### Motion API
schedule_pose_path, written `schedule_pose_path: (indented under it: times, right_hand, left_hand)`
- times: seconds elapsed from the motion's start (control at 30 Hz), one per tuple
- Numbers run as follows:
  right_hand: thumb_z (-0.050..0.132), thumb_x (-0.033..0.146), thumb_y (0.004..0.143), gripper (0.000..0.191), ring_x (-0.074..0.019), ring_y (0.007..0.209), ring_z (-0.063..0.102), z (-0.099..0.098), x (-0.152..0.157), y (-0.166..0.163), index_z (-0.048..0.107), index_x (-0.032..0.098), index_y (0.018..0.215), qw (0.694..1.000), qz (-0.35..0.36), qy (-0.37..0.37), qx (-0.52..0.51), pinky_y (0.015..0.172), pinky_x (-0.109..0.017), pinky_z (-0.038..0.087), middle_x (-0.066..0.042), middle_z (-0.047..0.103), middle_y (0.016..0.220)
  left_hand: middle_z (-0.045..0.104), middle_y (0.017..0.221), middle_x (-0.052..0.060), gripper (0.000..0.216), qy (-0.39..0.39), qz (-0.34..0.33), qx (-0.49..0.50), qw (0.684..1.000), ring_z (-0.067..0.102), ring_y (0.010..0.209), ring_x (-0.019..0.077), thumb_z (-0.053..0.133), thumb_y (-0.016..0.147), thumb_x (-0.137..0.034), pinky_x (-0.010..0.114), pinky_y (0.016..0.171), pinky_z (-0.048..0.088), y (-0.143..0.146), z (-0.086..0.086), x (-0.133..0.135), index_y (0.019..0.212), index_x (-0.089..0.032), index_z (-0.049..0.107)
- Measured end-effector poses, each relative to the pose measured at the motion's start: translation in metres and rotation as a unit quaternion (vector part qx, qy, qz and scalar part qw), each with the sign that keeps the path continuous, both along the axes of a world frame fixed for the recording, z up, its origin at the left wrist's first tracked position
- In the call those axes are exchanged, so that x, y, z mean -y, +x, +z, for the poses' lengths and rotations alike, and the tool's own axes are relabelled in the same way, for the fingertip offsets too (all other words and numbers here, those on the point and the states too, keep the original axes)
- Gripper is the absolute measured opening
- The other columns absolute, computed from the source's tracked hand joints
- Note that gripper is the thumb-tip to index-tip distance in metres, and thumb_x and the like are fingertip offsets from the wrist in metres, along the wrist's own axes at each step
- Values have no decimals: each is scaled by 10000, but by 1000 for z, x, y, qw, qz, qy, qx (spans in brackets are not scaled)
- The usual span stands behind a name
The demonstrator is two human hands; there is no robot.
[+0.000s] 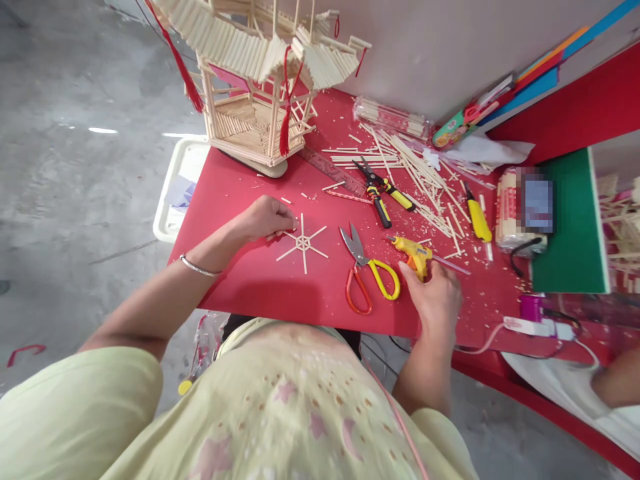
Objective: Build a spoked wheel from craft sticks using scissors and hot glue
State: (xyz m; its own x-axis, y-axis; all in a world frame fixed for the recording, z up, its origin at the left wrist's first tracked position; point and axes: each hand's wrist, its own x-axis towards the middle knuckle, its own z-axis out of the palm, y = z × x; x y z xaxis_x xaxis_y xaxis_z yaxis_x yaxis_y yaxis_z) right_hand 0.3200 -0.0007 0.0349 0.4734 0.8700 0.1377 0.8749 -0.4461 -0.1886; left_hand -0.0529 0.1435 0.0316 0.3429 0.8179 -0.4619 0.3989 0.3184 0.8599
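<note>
My left hand (270, 219) is closed in a pinch at the upper-left arm of a small six-armed star of thin wooden sticks (303, 244), with a little hexagon at its centre. The star lies flat on the red table or just over it; I cannot tell which. My right hand (436, 293) is wrapped round a yellow hot glue gun (413, 249), its nozzle pointing left and a clear glue stick coming out of its back. Between my hands lie scissors (357, 257) with one red and one yellow handle, blades partly spread.
A stick-built pavilion (245, 127) with red tassels stands at the back left. Black-and-yellow cutters (383, 193), loose sticks (430, 177) and a yellow utility knife (479, 217) lie behind the glue gun. A power strip (530, 327) sits right. Another person's arm (617, 380) shows at the right edge.
</note>
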Motion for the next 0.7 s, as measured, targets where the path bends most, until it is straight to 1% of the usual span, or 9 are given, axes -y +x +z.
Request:
schedule_pose_path:
  times: [0.07,0.1,0.13,0.23,0.3,0.37,0.43,0.57,0.7]
  right_hand:
    - [640,635,899,577,-364,1119,606,0,7,-17,708,148,1199,995,26,86,51,885,-474,457,-227,670,1251]
    - [601,580,951,504,-340,1140,608,0,8,-34,708,157,1202,991,58,117,41,923,-470,459,-208,675,1249]
    - [549,513,1002,419,-300,1112,630,0,9,-54,714,171,1177,986,107,128,5,944,-444,467,-172,703,1178]
    - [528,393,1041,263,-196,1038,666,-4,5,-121,711,240,1150,950,281,69,-116,924,-325,480,-83,727,1104]
    - [555,405,1032,234,-172,972,667,-12,2,-157,712,237,1078,930,341,41,-131,837,-270,465,-58,725,1021]
    - [568,463,1021,272,-173,911,654,-22,-1,-177,701,227,998,928,351,26,-124,761,-259,435,-51,703,939]
    - [558,460,1025,281,-175,885,640,-32,-3,-185,684,216,965,931,345,19,-118,738,-259,414,-51,684,903]
    - [510,335,1048,216,-166,884,634,-43,-5,-182,674,210,983,933,339,18,-118,745,-260,408,-54,685,906]
    - [513,321,1047,200,-164,887,629,-45,-5,-181,674,211,1005,936,334,18,-111,729,-264,395,-52,690,917]
  left_hand:
    - [587,476,29,134,0,-26,-22,999,489,374,113,786,685,-286,249,416,333,2,1,-5,674,-155,760]
    - [590,478,31,116,-1,-38,-30,999,493,380,112,780,679,-274,247,423,333,3,0,-8,662,-161,762]
    - [588,474,30,102,-2,-47,-37,998,491,383,110,772,673,-263,245,427,329,5,0,-10,643,-166,760]
    - [571,455,25,104,0,-70,-54,996,478,384,110,743,663,-252,240,425,315,9,-3,-14,590,-177,740]
    - [567,451,23,114,1,-79,-63,995,477,389,112,730,665,-260,238,422,312,11,-4,-16,584,-180,737]
    - [564,453,22,114,-2,-84,-70,994,479,397,114,720,669,-266,237,422,310,12,-4,-16,595,-182,742]
    - [568,460,22,114,-10,-86,-75,993,479,402,114,717,668,-271,238,423,311,12,-3,-17,598,-184,740]
    - [573,470,27,147,-22,-106,-94,990,461,410,107,714,657,-271,243,432,315,14,4,-18,540,-184,698]
    - [559,458,25,128,-18,-132,-115,984,425,414,102,702,632,-254,245,426,280,18,10,-20,526,-183,704]
